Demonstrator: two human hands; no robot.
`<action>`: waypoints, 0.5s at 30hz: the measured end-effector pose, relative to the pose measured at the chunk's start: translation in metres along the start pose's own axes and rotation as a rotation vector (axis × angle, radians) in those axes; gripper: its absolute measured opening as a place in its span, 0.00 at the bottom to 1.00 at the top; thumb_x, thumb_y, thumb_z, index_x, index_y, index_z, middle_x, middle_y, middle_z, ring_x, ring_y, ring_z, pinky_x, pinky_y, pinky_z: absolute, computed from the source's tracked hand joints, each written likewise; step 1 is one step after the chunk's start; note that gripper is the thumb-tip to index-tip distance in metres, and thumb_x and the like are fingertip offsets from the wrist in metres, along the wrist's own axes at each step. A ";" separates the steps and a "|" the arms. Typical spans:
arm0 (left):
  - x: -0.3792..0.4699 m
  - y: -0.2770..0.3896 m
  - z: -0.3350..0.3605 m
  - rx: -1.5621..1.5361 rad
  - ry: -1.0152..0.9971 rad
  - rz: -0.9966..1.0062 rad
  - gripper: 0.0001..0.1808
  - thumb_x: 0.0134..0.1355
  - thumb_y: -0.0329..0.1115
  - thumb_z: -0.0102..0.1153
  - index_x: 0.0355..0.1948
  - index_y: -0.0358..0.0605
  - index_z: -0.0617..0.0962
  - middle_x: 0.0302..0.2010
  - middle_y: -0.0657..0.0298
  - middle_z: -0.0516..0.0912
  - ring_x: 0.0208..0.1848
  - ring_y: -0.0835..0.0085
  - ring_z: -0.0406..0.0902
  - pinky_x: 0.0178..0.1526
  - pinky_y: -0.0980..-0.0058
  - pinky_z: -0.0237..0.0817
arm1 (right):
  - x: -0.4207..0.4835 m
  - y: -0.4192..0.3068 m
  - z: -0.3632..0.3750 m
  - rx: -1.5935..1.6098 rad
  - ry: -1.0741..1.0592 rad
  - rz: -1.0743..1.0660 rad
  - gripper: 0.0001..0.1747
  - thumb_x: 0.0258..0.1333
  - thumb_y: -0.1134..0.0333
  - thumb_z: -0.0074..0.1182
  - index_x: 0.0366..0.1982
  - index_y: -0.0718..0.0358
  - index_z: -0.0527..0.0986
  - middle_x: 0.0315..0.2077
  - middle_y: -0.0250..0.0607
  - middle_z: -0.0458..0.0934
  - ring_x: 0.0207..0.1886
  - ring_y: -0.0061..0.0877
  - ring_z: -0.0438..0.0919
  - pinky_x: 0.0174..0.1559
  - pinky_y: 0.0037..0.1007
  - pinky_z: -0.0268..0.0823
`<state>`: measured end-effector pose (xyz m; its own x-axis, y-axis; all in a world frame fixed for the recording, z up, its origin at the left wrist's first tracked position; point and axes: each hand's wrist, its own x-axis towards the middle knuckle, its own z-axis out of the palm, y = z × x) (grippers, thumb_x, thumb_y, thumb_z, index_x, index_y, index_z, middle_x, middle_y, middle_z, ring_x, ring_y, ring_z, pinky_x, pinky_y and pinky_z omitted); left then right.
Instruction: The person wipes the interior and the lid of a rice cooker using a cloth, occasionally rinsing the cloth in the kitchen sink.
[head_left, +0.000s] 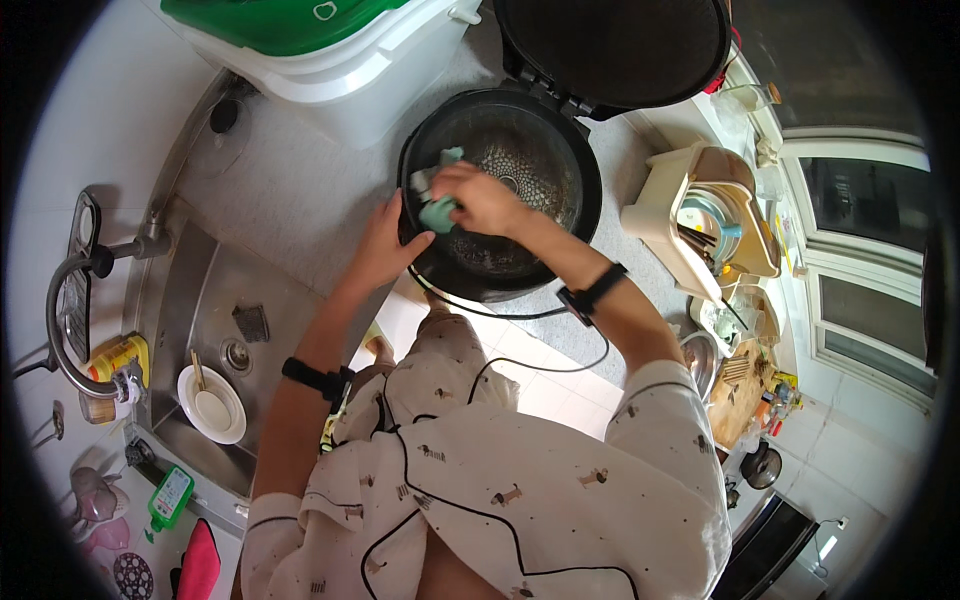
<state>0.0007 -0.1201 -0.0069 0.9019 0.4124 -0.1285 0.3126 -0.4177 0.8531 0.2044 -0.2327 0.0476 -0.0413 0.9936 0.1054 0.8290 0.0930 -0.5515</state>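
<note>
An electric baking pan (487, 262) with a dark round plate stands on the counter in front of me. Its hinged lid (611, 45) is raised at the back. Inside, my right hand (484, 199) grips a pale green cloth (439, 216) against the left part of the plate. Light, pebbled marks (529, 169) show on the plate's middle. My left hand (386, 244) rests on the pan's left rim, thumb over the edge and fingers along the outside. A black power cord (510, 313) runs along the pan's front.
Left is a steel sink (217, 292) with a white plate (232, 401), a bowl and chopsticks in it, under a curved faucet (56, 300). A white bucket (360, 90) with a green lid stands behind. At right is a cream dish box (667, 225) holding bowls.
</note>
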 end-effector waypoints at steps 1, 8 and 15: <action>-0.001 0.001 0.002 0.000 -0.001 -0.004 0.51 0.56 0.46 0.69 0.70 0.31 0.56 0.56 0.41 0.70 0.52 0.51 0.74 0.51 0.64 0.69 | 0.013 0.002 0.009 -0.053 -0.036 -0.089 0.17 0.36 0.76 0.62 0.35 0.60 0.76 0.41 0.39 0.76 0.51 0.37 0.73 0.55 0.33 0.68; -0.005 0.009 0.002 -0.279 0.005 -0.127 0.46 0.59 0.38 0.68 0.72 0.35 0.57 0.51 0.50 0.73 0.39 0.71 0.73 0.39 0.75 0.69 | 0.048 0.088 -0.028 -0.719 -0.031 -0.295 0.09 0.49 0.67 0.52 0.35 0.54 0.77 0.39 0.30 0.75 0.49 0.27 0.73 0.51 0.28 0.67; -0.005 0.010 0.009 -0.317 0.034 -0.140 0.45 0.59 0.37 0.68 0.72 0.37 0.58 0.55 0.51 0.74 0.41 0.70 0.75 0.42 0.74 0.70 | -0.053 0.128 -0.066 -1.104 -0.024 0.172 0.12 0.56 0.65 0.49 0.38 0.56 0.81 0.41 0.35 0.78 0.49 0.31 0.73 0.50 0.34 0.66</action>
<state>0.0024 -0.1332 -0.0020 0.8446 0.4769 -0.2435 0.3198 -0.0847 0.9437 0.3501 -0.2773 0.0261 0.1210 0.9897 0.0760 0.8648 -0.1427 0.4814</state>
